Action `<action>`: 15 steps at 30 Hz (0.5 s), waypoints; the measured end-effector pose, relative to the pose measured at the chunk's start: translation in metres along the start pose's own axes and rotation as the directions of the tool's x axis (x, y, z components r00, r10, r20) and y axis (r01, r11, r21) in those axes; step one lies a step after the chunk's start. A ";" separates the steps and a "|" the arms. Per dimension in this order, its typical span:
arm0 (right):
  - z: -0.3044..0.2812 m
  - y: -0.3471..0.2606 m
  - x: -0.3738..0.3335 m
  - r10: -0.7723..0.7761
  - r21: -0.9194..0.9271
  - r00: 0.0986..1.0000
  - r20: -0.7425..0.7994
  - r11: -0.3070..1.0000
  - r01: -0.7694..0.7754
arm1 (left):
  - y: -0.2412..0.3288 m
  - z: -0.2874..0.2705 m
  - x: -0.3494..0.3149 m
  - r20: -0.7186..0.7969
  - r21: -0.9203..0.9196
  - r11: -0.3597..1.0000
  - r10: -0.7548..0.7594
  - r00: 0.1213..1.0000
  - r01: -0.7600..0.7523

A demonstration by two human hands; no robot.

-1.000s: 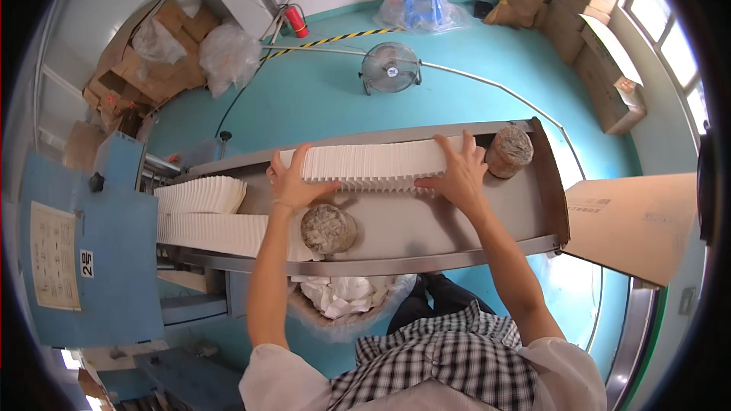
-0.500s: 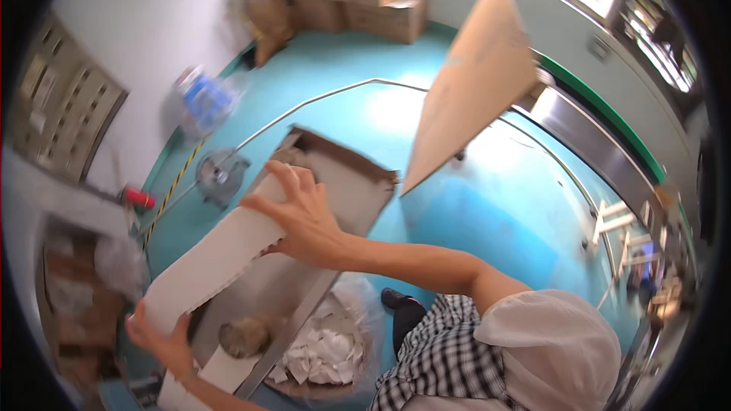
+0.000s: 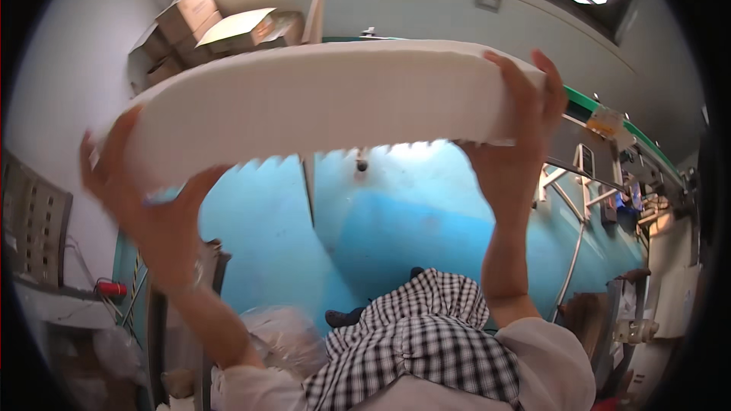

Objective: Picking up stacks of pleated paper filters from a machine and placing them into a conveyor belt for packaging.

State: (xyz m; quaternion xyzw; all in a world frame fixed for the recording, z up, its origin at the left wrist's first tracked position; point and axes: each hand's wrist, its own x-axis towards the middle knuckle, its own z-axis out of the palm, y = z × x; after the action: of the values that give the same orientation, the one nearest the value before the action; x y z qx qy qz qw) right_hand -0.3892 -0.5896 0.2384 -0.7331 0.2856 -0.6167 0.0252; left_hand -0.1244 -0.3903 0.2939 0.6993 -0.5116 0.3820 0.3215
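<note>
Raised in front of me is a long white stack [image 3: 335, 103], seemingly of paper sheets, slightly bowed upward in the middle. Its lower edge is jagged with small teeth. My left hand [image 3: 156, 213] is closed on the left end, fingers over the top and thumb below. At the other end, my right hand [image 3: 514, 148] grips the stack the same way, its fingers bent over the upper corner. Motion smears both hands a little.
Down at the left stands a long metal trough [image 3: 179, 342], partly behind my left arm, with a clear plastic bag [image 3: 285, 339] beside it. Cardboard boxes [image 3: 240, 28] are piled in the far left corner. A green-edged bench [image 3: 579, 148] runs along the right.
Both hands have lifted the white stack up from over the trough and brought it round to the right, now level before me. My view has turned to the right too.
</note>
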 end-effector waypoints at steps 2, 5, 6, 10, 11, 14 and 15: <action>-0.030 0.051 0.005 0.041 -0.196 0.999 -0.001 0.980 -0.040 | 0.033 0.073 0.018 -0.028 -0.191 0.980 0.050 0.998 -0.055; -0.058 0.127 0.012 0.111 -0.375 0.993 0.030 0.922 -0.092 | 0.089 0.175 0.031 0.020 -0.311 0.949 0.069 0.997 -0.060; -0.064 0.152 0.011 0.111 -0.383 0.994 0.020 0.919 -0.095 | 0.108 0.204 0.031 0.013 -0.346 0.937 0.060 0.998 -0.052; -0.066 0.254 -0.018 0.182 -0.500 0.978 0.104 0.859 -0.107 | 0.168 0.316 0.009 0.267 -0.316 0.941 -0.032 0.963 0.119; -0.064 0.281 -0.032 0.276 -0.510 0.951 0.137 0.843 -0.171 | 0.184 0.340 0.002 0.357 -0.324 0.929 -0.054 0.933 0.178; -0.057 0.345 -0.071 0.427 -0.523 0.874 0.234 0.812 -0.257 | 0.208 0.401 -0.024 0.608 -0.275 0.908 -0.090 0.789 0.316; -0.054 0.360 -0.084 0.482 -0.524 0.839 0.252 0.797 -0.301 | 0.211 0.419 -0.034 0.676 -0.262 0.901 -0.085 0.732 0.346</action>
State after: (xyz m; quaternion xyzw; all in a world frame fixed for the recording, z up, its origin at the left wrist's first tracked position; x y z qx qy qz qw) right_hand -0.5847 -0.8357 0.0361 -0.7438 0.5622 -0.3601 0.0324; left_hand -0.2479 -0.7832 0.0669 0.7693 -0.5671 -0.0287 0.2929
